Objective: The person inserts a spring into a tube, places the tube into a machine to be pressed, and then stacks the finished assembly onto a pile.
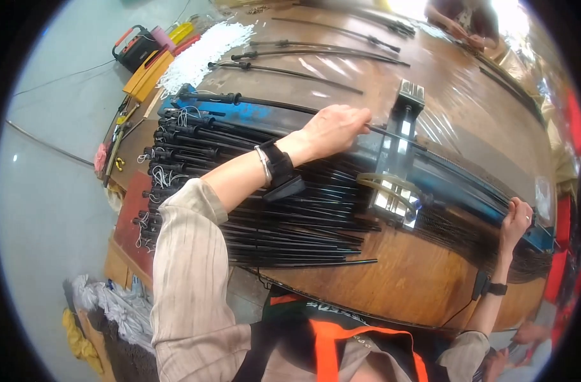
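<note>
My left hand is closed around the tapered end of a long black tube, whose thicker fitting lies to the left over the blue part of the bench fixture. A thin dark rod runs from near these fingers to the right, past a metal slide device. At the far right end my right hand has its fingers pinched together beside the blue rail; what they hold is too small to make out. Below my left forearm lies a pile of similar black tubes with white strings at their fittings.
Thin dark rods lie bundled right of the slide device. More black tubes rest at the back, near a heap of white pieces. A yellow box stands back left. Another person's hands work at the far side.
</note>
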`<state>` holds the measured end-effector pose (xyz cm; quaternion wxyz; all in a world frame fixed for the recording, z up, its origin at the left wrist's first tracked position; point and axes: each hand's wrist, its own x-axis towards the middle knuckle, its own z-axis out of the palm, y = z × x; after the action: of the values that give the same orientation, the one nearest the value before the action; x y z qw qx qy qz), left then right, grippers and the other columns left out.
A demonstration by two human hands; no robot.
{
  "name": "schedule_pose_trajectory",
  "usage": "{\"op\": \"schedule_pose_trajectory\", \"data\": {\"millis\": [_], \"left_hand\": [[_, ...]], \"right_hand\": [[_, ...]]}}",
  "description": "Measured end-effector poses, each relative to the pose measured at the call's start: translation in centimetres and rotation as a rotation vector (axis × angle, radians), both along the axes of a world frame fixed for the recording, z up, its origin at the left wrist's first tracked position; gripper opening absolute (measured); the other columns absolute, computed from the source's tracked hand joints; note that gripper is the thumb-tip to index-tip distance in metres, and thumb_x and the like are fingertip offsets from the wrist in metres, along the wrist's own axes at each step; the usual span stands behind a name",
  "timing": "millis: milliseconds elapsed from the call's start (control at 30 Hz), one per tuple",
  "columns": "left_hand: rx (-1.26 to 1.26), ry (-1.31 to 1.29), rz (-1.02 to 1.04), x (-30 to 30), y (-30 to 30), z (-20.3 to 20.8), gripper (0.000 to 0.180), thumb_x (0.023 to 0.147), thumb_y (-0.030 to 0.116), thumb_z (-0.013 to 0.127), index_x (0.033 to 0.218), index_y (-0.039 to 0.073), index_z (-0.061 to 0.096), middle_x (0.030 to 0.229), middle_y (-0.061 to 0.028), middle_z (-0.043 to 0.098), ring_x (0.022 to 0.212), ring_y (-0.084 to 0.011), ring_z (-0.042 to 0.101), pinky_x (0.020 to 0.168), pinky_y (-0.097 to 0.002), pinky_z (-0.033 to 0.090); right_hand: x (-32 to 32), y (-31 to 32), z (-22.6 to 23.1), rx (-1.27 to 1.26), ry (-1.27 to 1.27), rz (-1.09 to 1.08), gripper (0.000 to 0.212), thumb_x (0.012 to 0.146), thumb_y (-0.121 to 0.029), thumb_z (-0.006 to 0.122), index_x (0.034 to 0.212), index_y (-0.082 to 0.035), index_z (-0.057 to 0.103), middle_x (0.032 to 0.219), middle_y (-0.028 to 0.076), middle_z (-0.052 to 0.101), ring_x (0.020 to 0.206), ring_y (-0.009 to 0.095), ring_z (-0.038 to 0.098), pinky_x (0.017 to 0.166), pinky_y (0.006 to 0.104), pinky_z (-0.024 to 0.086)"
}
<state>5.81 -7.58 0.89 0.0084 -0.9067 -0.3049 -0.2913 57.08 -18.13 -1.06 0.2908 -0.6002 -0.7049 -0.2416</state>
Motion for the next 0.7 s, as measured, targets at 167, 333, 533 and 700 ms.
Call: {"op": "schedule_pose_trajectory", "data": {"millis": [167,333,533,700], "left_hand": [[-0.086,0.033,0.026,0.2,0.3,0.1,0.006,0.087,0.01,0.061,0.086,0.006,0.057,0.079,-0.0122,0.061,0.08,-0.0313,0.061,0.073,-0.0413,0.048],[-0.092,-0.01,0.057,0.3,-0.1,-0.2,0.008,0.087,0.013,0.061,0.085,0.006,0.058,0.077,-0.0131,0.063,0.079,-0.0338,0.062,0.072,-0.0429,0.049],[-0.248,0.093,0.062,0.9,0.4,0.8,0.007,0.088,0.014,0.058,0.087,0.007,0.059,0.078,-0.0144,0.063,0.079,-0.0359,0.063,0.069,-0.0454,0.05],[-0.087,0.102,0.04,-0.1,0.4,0.2,0.007,0.091,0.012,0.055,0.088,0.006,0.056,0.08,-0.0156,0.064,0.078,-0.0381,0.062,0.066,-0.0464,0.05]], "right_hand": [[-0.6,0.4,-0.1,0.036,0.033,-0.001,0.009,0.093,-0.011,0.059,0.093,-0.002,0.062,0.084,0.011,0.058,0.086,0.029,0.055,0.079,0.0385,0.043],[-1.2,0.3,-0.3,0.075,0.055,0.018,0.01,0.094,-0.012,0.059,0.091,-0.002,0.061,0.082,0.01,0.057,0.084,0.028,0.054,0.079,0.0387,0.043],[-0.2,-0.9,-1.0,0.009,0.041,-0.075,0.012,0.092,-0.011,0.061,0.102,-0.005,0.066,0.099,0.009,0.065,0.102,0.027,0.058,0.092,0.0374,0.042],[-9.8,-1.6,1.7,0.04,-0.115,0.055,0.029,0.088,-0.004,0.062,0.117,-0.008,0.066,0.12,0.007,0.067,0.122,0.028,0.054,0.106,0.045,0.034]]}}
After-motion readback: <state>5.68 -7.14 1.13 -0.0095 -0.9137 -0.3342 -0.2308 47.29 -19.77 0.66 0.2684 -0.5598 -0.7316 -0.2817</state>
